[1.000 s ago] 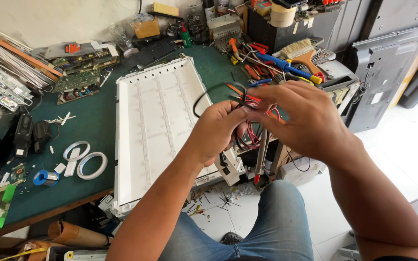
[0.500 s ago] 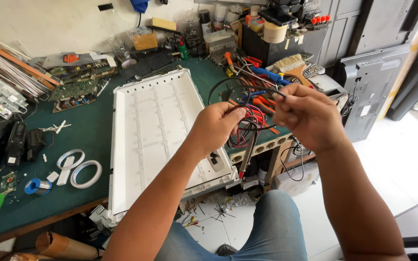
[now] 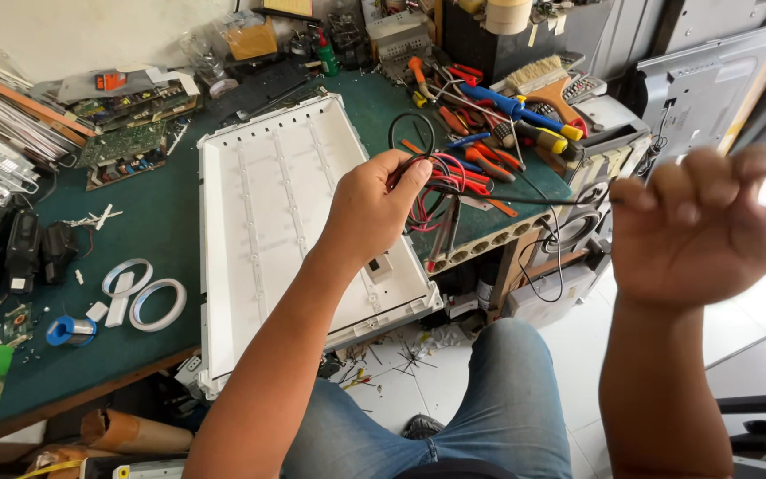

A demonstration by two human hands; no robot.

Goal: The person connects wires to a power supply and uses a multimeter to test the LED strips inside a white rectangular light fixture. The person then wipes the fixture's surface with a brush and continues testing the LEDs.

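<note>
Now hands drawn well apart, where earlier held together. Left hand [image 3: 372, 206] closed, looped black cable [image 3: 489, 199] pinched above white panel [image 3: 268, 213] on counter [image 3: 161, 235]. Right hand [image 3: 698, 231] fisted, cable end gripped, stretched taut beyond counter edge.

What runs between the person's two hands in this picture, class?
In the head view, a thin black wire stretches taut from the left hand, which pinches a looped bundle of it, across to the raised right hand. Nothing else bridges that gap.
</note>
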